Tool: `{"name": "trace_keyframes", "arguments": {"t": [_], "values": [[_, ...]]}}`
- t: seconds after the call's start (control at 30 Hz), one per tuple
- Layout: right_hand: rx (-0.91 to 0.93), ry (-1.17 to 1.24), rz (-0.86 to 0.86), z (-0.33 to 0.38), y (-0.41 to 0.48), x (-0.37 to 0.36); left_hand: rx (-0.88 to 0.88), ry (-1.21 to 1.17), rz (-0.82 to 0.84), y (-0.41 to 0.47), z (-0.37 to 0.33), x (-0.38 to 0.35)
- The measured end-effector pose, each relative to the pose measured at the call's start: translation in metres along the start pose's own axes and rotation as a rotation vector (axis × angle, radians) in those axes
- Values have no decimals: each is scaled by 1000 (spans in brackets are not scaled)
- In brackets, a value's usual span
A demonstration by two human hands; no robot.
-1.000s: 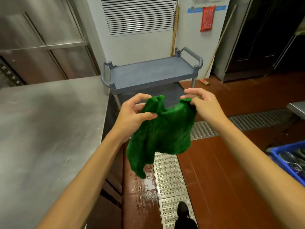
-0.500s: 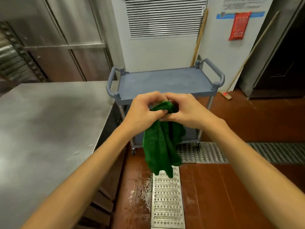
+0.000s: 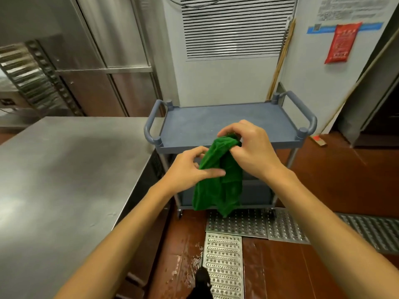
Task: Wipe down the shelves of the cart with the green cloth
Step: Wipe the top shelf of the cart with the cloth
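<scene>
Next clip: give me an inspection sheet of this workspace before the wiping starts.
Surface: top shelf of the grey plastic cart, not yet touched by the cloth.
Job's things: green fuzzy cloth, bunched, hanging in the air in front of the cart.
Clutter: nothing seen.
Grippers: right hand grips the cloth's top; left hand holds its side.
Cables: one dark cable at the top of the white louvred vent.
Surroundings: steel worktable on the left; wet red-brown floor with metal drain grates.

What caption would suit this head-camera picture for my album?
Left hand and right hand hold a bunched green cloth in front of a grey cart.
</scene>
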State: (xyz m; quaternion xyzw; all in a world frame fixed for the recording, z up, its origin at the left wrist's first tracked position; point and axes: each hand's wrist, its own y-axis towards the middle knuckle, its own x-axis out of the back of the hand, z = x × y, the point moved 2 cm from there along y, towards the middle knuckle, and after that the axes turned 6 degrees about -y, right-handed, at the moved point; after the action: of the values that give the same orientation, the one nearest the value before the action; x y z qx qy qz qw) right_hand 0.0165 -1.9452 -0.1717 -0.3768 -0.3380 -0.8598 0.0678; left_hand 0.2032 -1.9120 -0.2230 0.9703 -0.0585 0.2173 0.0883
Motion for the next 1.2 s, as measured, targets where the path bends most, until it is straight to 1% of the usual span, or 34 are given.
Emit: {"name": "trace_keyframes", "arguments": {"t": [0.07,0.17,0.23,0.37,0.47,0.57,0.67,0.7,0.8,0.9,0.97,1.1,1.2], "values": [[-20,-6,17,-17,12,-3,0,62,-4,13,14,7],[-26,-46,61,-41,32,-12,-16,192,-99,42,31,22],[-32,-80,94,-58,48,-19,-10,232,-126,65,38,35],[-84,-143,181,-88,88,-28,-6,317,-75,112,44,55],[-124,-190,316,-111,124,-31,-56,349,-48,151,47,69],[-106,-309,465,-135,154,-36,-82,415,-18,192,49,90],[-122,-393,566,-166,176,-40,-89,493,16,224,57,109],[-150,-374,584,-176,181,-42,-96,493,9,232,59,113],[-205,-238,601,-198,196,-58,-109,388,-23,258,64,121],[-284,-103,606,-221,214,-77,-125,347,23,283,62,124],[-331,-24,612,-237,226,-87,-101,304,59,301,62,127],[-352,186,621,-262,255,-105,-68,214,148,337,66,125],[-277,261,739,-275,277,-120,-49,197,184,366,69,123]]}}
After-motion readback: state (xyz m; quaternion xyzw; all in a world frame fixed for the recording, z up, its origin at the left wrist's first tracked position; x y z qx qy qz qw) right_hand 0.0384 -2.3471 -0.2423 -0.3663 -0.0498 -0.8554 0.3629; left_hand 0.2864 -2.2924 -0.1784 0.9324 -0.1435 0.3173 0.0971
